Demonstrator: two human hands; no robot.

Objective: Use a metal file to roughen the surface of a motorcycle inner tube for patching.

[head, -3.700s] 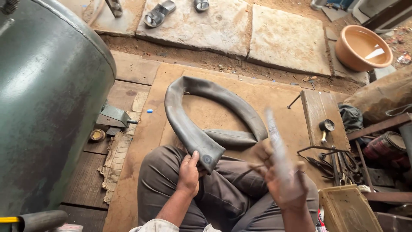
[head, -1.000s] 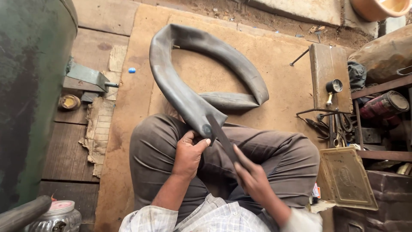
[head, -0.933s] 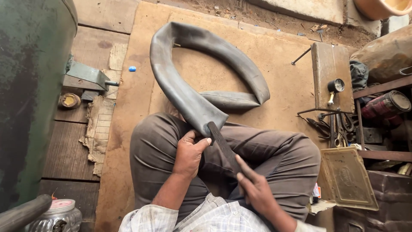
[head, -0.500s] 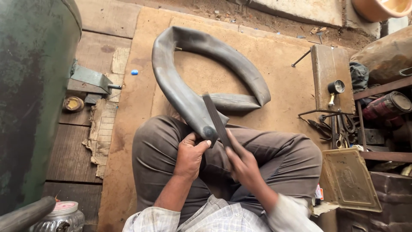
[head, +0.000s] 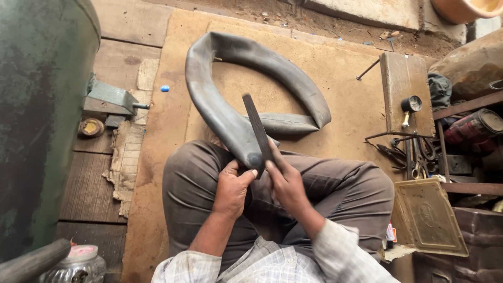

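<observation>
Since half a second ago, right hand (head: 285, 181) drawn in toward the lap, swinging the flat dark file (head: 257, 131) up to stand steeply over the folded end of the black inner tube (head: 220, 112). Reads as another rasping pass on one spot of rubber. Left hand (head: 230, 188) still pinching that fold over the lap, thumb on top; right closed round the file's lower end. Rest of the tube looped across the brown board (head: 335, 68) toward its far edge. File's contact point hidden behind the fingers; rubber surface there hard to make out.
</observation>
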